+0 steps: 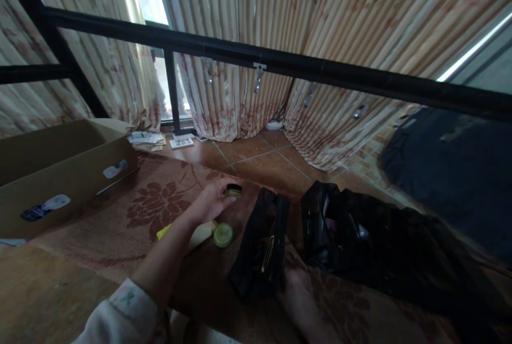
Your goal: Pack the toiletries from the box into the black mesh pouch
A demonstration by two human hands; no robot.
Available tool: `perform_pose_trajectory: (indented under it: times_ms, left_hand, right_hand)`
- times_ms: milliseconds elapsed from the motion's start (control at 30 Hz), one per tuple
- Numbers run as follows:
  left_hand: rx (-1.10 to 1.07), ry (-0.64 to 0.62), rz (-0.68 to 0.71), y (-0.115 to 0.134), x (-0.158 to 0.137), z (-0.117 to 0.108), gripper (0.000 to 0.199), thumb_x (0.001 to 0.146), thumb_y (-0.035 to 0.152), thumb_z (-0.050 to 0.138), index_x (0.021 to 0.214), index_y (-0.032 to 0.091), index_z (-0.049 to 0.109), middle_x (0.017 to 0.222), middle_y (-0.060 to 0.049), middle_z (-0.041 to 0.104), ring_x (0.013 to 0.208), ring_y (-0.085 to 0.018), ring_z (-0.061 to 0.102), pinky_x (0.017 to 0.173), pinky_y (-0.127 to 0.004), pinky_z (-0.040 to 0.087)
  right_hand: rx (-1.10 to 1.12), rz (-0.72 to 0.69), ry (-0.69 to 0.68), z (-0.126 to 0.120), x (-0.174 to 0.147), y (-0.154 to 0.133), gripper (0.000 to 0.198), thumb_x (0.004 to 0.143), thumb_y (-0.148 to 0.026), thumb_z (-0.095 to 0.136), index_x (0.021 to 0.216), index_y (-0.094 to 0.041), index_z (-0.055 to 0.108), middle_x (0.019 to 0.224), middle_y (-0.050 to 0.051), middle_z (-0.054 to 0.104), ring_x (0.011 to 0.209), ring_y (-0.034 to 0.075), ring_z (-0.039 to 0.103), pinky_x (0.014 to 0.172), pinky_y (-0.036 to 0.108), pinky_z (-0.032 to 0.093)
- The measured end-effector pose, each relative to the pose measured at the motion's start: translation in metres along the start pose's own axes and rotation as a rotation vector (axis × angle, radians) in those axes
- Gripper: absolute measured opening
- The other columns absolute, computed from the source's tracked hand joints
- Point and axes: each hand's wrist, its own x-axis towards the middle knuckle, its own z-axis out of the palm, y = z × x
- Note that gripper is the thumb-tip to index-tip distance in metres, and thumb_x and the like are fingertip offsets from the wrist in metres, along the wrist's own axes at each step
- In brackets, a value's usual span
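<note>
A small round jar with a black lid (233, 190) is pinched in my left hand (212, 201), above the patterned cloth. Below that hand lies a round green-topped container (223, 235). A pale, flat piece (200, 236) with a yellow end shows partly behind my left forearm. My right hand (296, 286) grips the side of an unzipped black pouch (250, 258), with its fingers partly hidden in shadow. Something gold-edged (267, 254) shows inside the pouch opening.
On the right lies a large black plastic bag (372, 237). An open cardboard box (76, 178) stands at left. Papers (148, 139) lie on the tiled floor beyond the reddish cloth (160, 194). A dark metal rail (224, 48) with clips crosses ahead, before striped curtains (248, 8).
</note>
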Motion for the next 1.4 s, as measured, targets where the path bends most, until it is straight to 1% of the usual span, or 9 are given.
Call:
perform_pose_trajectory:
  times_ms: [67,133,333,500,600,933,1100,1267,1400]
  left_hand:
    - [-0.212,-0.006,0.005,0.004,0.0,0.003,0.035,0.075,0.019,0.058,0.11,0.018,0.057,0.109,-0.006,0.065,0.101,-0.019,0.061,0.089,-0.032,0.047]
    - [-0.353,0.001,0.006,0.008,0.0,0.007,0.036,0.075,0.022,0.061,0.111,0.018,0.056,0.107,-0.006,0.065,0.098,-0.019,0.061,0.089,-0.034,0.046]
    - [-0.512,0.038,0.031,0.012,0.001,0.014,0.036,0.075,0.021,0.065,0.11,0.018,0.056,0.105,-0.005,0.064,0.094,-0.017,0.06,0.085,-0.03,0.045]
    - [-0.528,0.102,0.055,0.006,0.003,0.017,0.036,0.075,0.018,0.066,0.109,0.019,0.057,0.105,-0.005,0.062,0.096,-0.017,0.059,0.085,-0.028,0.044]
    - [-0.524,0.11,0.06,0.004,0.003,0.019,0.037,0.074,0.017,0.067,0.11,0.019,0.057,0.104,-0.005,0.063,0.092,-0.016,0.059,0.083,-0.027,0.043]
    - [-0.583,0.116,0.029,0.01,0.002,0.019,0.038,0.071,0.014,0.068,0.108,0.019,0.059,0.097,-0.003,0.064,0.085,-0.013,0.058,0.077,-0.024,0.041]
    - [-0.631,0.111,0.024,0.011,0.002,0.02,0.038,0.07,0.013,0.069,0.106,0.018,0.06,0.101,-0.004,0.065,0.089,-0.014,0.059,0.081,-0.024,0.041]
    - [-0.653,0.127,0.029,0.014,0.001,0.02,0.038,0.068,0.011,0.069,0.104,0.017,0.062,0.098,-0.004,0.066,0.088,-0.014,0.06,0.082,-0.025,0.041]
    - [-0.634,0.154,0.031,0.013,0.002,0.02,0.038,0.067,0.009,0.068,0.103,0.017,0.062,0.095,-0.003,0.066,0.085,-0.014,0.059,0.079,-0.024,0.042]
  right_hand:
    - [-0.001,-0.015,0.003,0.001,0.0,0.001,0.049,0.079,-0.005,0.047,0.124,-0.02,0.057,0.124,0.008,0.061,0.111,0.022,0.058,0.099,0.038,0.046]
    - [-0.008,-0.024,-0.006,0.002,0.0,0.001,0.05,0.078,-0.003,0.046,0.123,-0.02,0.058,0.125,0.008,0.06,0.113,0.023,0.057,0.1,0.039,0.046]
    - [-0.028,-0.009,-0.014,0.002,0.001,0.001,0.052,0.078,-0.002,0.044,0.125,-0.018,0.057,0.128,0.01,0.059,0.114,0.024,0.056,0.099,0.041,0.047]
    - [0.01,-0.022,0.026,0.001,0.002,0.001,0.049,0.078,-0.006,0.048,0.124,-0.02,0.059,0.123,0.009,0.062,0.117,0.024,0.055,0.101,0.041,0.045]
    - [0.038,-0.036,0.053,0.0,0.002,0.001,0.047,0.078,-0.008,0.05,0.122,-0.021,0.061,0.122,0.008,0.063,0.118,0.024,0.054,0.102,0.042,0.045]
    - [-0.036,-0.017,0.004,0.003,0.001,0.002,0.047,0.077,-0.006,0.047,0.12,-0.02,0.061,0.122,0.009,0.062,0.114,0.024,0.056,0.098,0.041,0.048]
    - [-0.032,-0.051,0.02,0.005,0.0,0.005,0.049,0.077,-0.005,0.047,0.122,-0.02,0.06,0.126,0.008,0.06,0.121,0.025,0.051,0.104,0.044,0.043]
    - [-0.015,-0.048,0.003,0.003,0.002,0.004,0.049,0.078,-0.004,0.047,0.121,-0.021,0.061,0.122,0.009,0.063,0.117,0.024,0.054,0.1,0.041,0.046]
    - [-0.021,-0.047,0.017,0.003,0.002,0.004,0.05,0.077,-0.005,0.047,0.123,-0.02,0.059,0.125,0.008,0.061,0.118,0.024,0.054,0.103,0.042,0.044]
